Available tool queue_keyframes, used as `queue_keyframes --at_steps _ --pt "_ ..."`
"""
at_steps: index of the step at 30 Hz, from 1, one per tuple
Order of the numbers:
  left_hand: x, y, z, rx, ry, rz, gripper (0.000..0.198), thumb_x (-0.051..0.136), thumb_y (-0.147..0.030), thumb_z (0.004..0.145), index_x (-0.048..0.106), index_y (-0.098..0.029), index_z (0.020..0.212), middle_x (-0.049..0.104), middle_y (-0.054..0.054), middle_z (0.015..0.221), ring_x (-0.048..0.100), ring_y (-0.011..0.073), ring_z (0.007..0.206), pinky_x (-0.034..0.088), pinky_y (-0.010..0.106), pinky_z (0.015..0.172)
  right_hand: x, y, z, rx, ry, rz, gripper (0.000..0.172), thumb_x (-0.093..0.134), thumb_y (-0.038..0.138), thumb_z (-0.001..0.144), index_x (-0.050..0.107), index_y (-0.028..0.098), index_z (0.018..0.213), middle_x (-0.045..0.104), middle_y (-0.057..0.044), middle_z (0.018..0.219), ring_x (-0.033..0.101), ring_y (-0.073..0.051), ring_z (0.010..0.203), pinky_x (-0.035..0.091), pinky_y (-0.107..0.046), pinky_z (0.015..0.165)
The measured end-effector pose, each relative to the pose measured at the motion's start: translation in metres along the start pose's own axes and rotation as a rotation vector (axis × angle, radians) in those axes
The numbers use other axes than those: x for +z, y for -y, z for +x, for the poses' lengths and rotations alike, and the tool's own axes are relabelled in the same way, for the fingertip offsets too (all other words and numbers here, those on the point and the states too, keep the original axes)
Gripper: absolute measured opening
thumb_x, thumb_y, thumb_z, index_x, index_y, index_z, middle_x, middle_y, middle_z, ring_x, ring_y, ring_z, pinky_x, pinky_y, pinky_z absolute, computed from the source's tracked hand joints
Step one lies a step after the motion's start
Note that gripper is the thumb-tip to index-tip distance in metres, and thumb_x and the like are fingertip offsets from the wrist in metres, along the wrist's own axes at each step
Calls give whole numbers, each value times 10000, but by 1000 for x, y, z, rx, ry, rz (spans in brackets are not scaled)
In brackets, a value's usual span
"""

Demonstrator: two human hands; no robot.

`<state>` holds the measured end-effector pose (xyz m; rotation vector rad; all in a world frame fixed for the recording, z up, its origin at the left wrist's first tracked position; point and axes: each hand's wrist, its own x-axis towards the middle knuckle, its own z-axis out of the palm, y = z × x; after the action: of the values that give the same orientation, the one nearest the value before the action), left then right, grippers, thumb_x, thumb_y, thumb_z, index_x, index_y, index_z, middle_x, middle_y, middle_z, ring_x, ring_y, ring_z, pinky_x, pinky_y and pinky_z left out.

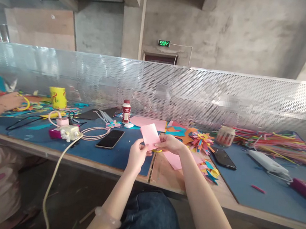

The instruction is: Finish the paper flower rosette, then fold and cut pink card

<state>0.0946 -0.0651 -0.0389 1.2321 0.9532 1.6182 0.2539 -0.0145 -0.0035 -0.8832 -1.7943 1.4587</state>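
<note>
Both my hands hold a small piece of pink paper above the table's front part, its face tilted toward me. My left hand pinches its lower edge between thumb and fingers. On the right side, my right hand grips the lower corner. A bit of something yellow shows just below my fingers, partly hidden. Beneath my right forearm lies a larger pink sheet, with cut blue and yellow paper pieces beside it. A multicoloured paper flower sits behind my right wrist.
Left of my hands are a phone, a power strip with a cable and a red bottle. To the right lie another phone, a jar and a white power strip. A co-worker's hands hold scissors at far left.
</note>
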Motion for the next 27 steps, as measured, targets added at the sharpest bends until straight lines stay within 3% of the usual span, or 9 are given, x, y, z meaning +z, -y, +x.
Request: queue_keyframes --at_steps 3,8,14,19,27 --pt "0 0 0 6 18 20 239 578 -132 727 553 -87 960 575 -8 546 615 151 516 556 282 533 -5 0 -2 7 12 54 423 821 251 540 660 116 907 685 -68 868 653 -161 769 534 -264 725" --pt "-1 1 -1 27 49 73 311 574 -121 729 554 -89 1037 565 -17 535 606 148 496 549 271 517 -7 2 -7 62 19 115 514 819 192 548 641 142 1028 681 -80 965 652 -170 824 545 -289 766" --pt "-1 1 -1 20 75 126 480 566 -101 738 506 -95 1214 580 -11 553 605 146 506 539 257 503 -12 1 -15 69 119 143 452 778 160 611 635 129 1039 660 -96 1046 637 -178 905 529 -302 814" --pt "-1 1 -1 57 119 219 497 556 -84 737 526 -131 1231 588 -6 565 601 141 505 524 236 488 -16 -8 -14 75 208 202 415 744 109 645 633 125 1045 655 -90 1061 613 -176 979 477 -322 911" --pt "-2 5 0 79 214 315 559 539 -78 745 469 -144 1295 594 -10 558 589 133 476 500 219 480 -19 -16 -13 127 224 231 481 774 124 613 614 141 1067 671 -101 1010 635 -200 925 526 -349 810"
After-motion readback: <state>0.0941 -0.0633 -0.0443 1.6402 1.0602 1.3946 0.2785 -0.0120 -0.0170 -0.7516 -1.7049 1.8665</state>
